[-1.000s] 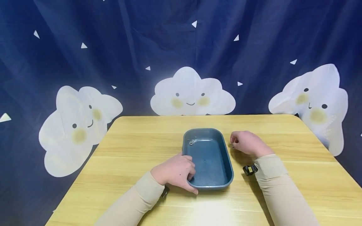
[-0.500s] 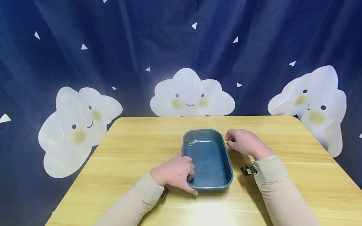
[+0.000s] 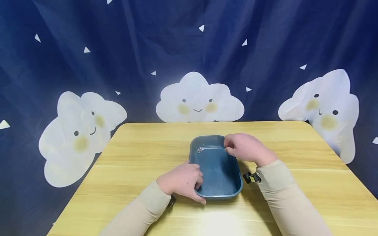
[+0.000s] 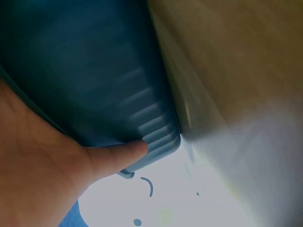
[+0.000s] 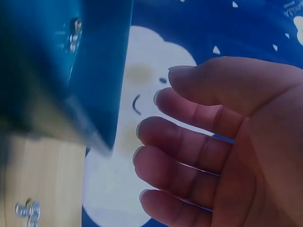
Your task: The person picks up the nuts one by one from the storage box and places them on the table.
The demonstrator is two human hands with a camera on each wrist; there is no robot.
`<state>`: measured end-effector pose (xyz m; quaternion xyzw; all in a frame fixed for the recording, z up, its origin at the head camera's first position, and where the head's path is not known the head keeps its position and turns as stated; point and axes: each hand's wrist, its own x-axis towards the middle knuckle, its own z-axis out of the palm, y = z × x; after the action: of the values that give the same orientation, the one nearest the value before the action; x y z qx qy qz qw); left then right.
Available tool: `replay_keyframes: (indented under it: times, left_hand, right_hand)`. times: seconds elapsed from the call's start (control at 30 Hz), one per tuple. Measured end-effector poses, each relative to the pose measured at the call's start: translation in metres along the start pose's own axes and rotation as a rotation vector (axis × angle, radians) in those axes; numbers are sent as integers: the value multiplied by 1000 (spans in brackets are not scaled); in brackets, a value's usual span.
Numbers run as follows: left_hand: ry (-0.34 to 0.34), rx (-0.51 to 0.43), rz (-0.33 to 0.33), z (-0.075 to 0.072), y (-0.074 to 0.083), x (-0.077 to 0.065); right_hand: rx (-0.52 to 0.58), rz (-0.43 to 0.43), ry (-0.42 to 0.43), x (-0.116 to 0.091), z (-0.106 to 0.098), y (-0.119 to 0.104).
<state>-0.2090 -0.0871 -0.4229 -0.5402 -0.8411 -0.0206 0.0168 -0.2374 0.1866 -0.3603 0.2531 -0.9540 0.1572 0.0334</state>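
Note:
A dark blue rectangular tray [image 3: 218,196] stands on the table. My left hand [image 3: 183,182] grips its near left side, fingers bent over the rim into it and thumb along the outer near wall; the left wrist view shows that thumb [image 4: 118,156] against the ribbed wall. Small shiny silver pieces [image 3: 200,150] lie in the tray's far left corner. My right hand [image 3: 246,147] hovers over the far right rim with fingers loosely bent. In the right wrist view a gap shows by the thumb tip [image 5: 182,78], and nothing is visible between the fingers.
More small silver pieces [image 5: 29,211] lie on the wooden table, bottom left in the right wrist view. The pale wooden table [image 3: 141,154] extends on both sides of the tray. Behind it hangs a dark blue curtain [image 3: 133,49] with white clouds.
My right hand has moved left, from the table beside the tray to over its far right rim. The small piece seen under its fingertips earlier is out of sight in the head view. Left hand stays.

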Motion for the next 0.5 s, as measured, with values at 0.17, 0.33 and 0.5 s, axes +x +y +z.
replay_keyframes:
  times: [0.17,0.33,0.5]
  left_hand:
    - [4,-3,-1,1,0,0]
    - [9,-2,5,1,0,0]
    - [17,1,10,2,-1,0]
  right_hand:
    - [0,-18,-40,11,4,-12]
    - [-9,-10,-85,23,7,-22]
    - [-36,-14,-119,35,14,-26]
